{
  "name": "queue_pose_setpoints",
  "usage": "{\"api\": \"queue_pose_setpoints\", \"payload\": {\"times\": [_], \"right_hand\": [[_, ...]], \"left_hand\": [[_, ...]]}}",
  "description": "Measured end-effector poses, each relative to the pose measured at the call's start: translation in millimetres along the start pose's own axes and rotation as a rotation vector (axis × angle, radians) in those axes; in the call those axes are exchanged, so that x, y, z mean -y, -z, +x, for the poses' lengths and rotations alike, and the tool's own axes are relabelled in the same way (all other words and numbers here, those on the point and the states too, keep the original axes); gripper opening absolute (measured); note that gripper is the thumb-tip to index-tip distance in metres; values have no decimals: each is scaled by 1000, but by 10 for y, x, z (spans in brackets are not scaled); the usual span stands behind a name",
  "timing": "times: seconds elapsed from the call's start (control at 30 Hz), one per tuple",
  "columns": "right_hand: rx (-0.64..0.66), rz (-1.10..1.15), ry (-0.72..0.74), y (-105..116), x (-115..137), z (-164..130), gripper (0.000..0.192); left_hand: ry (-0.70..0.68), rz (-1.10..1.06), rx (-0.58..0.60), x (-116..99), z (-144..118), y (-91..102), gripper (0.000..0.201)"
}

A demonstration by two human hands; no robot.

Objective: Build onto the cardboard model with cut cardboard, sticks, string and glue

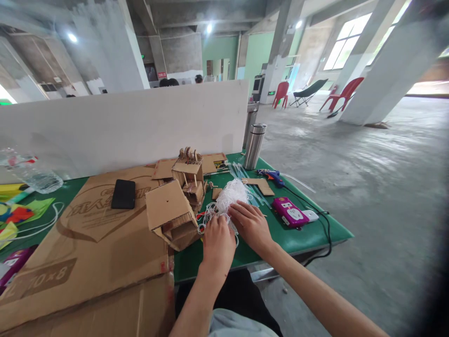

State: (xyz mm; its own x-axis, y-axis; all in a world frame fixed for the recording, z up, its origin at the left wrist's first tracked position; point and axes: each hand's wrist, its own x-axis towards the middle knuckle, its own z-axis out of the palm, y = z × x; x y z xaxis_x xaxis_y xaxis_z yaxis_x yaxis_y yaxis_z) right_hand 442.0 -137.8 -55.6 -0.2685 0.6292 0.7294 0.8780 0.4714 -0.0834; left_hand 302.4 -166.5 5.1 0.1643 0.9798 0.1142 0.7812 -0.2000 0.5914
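A tangled bundle of thin white string [232,193] lies on the green table in front of me, with loose loops spilling to its left and near side. My left hand [220,236] is closed on the loose loops at the near edge, its fingers curled down and their tips hidden. My right hand [251,228] holds the bundle's near right side, fingers bent over it and thumb out of sight. Just left of the string stand an open-fronted cardboard box [171,210] and a small cardboard structure [189,175] with round discs on top.
Large flat cardboard [91,243] covers the table's left, bearing a black flat device [123,194]. To the right are a blue glue gun [271,176], a purple power strip [289,213] with a black cable, and clear glue sticks [257,196]. A steel flask [255,147] stands behind, beside a white partition [122,126].
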Motion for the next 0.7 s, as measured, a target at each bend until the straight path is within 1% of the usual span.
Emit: {"api": "queue_pose_setpoints", "payload": {"times": [0.1,0.23,0.37,0.47,0.57,0.7], "right_hand": [[30,5,6,-5,-6,-8,28],[68,7,-18,-31,-63,-17,32],[109,-4,-69,-92,-131,0,33],[131,-15,-106,-140,-160,15,30],[150,-23,-130,-173,-175,23,28],[171,-33,-156,-207,-197,29,29]], "left_hand": [[-38,-79,53,28,29,37,26],[-99,-270,116,68,79,74,22],[-128,-455,141,40,16,174,22],[-153,-557,143,-24,-119,334,18],[-181,-626,154,-107,-299,560,18],[-239,-744,149,-201,-585,882,26]]}}
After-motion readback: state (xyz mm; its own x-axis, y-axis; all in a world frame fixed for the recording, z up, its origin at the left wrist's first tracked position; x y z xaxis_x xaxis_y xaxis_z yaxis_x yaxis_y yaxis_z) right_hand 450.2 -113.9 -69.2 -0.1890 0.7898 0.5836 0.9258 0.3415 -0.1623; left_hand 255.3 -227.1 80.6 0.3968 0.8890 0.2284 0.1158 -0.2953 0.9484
